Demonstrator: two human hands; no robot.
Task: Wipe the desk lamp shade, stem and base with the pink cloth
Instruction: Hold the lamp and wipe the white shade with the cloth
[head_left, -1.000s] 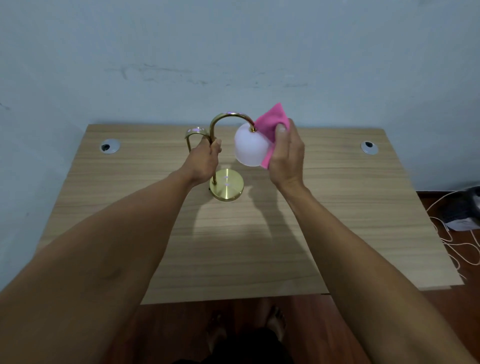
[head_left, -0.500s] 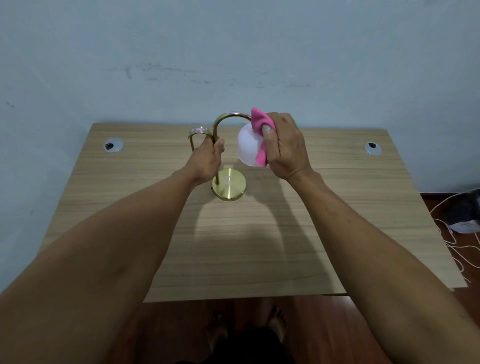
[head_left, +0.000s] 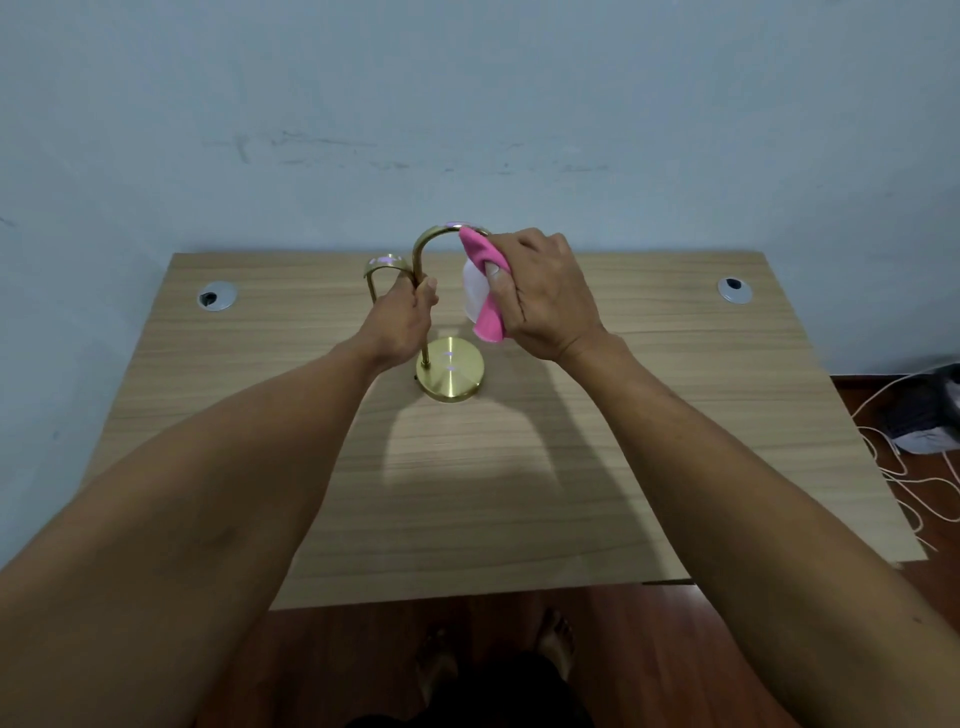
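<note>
Light wood-grain worktop (head_left: 675, 415) pushed against a scuffed pale blue wall (head_left: 467, 104), with reddish wood floor (head_left: 649, 654) below. The brass lamp stands mid-worktop: left hand (head_left: 400, 322) grips the stem (head_left: 422, 291), right hand (head_left: 540, 296) presses the pink cloth (head_left: 485, 291) over the white shade (head_left: 471, 296), hiding most of it. No readable writing.

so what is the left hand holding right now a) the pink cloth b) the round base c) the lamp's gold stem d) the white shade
c: the left hand is closed around the gold stem above the base, while the right hand presses the pink cloth on the white shade.
</note>
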